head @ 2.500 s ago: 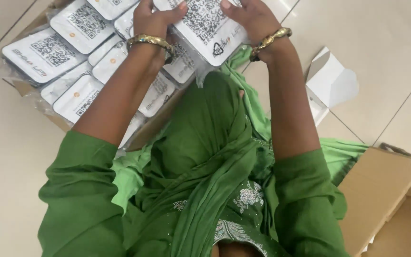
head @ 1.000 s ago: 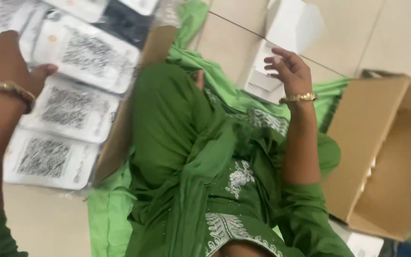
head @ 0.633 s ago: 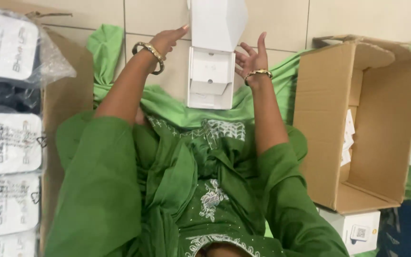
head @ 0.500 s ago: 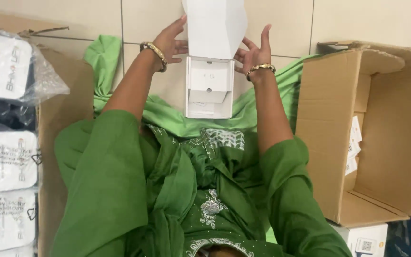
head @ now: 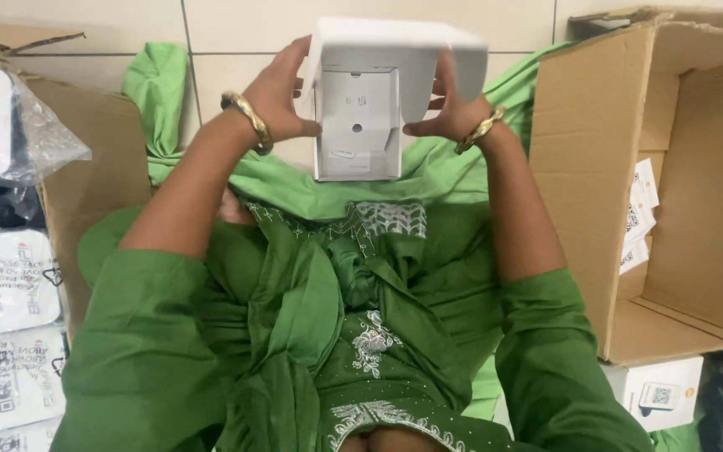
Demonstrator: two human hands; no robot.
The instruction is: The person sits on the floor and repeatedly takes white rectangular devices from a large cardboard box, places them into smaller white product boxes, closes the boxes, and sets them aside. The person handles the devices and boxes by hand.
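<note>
**A:** Both hands are up at the white carton, out in front of the person's lap and over the tiled floor. The left hand has it by the left wall, thumb tucked in against the inner panel, fingers wrapped round the outside.

**B:** And the right hand mirrors it on the other side, closed on the right wall, thumb pointing in toward the middle. So the carton is clamped between the two, neither hand any nearer than the other.

**A:** Which way does it run?

**B:** Its long axis points away from the body, open flap at the far end, folded up and over. The closed end sits nearest the green clothing. You look straight into the hollow; there's a moulded white insert with a small round hole.

**A:** Around it?

**B:** On the person's right, well apart from the hand, a big brown cardboard box lies on its side, mouth facing in, with a few printed cards against its back wall. On the left, another brown box holds bagged white packs with square code patterns.

**A:** So the carton lies dead centre between those two boxes.
</note>
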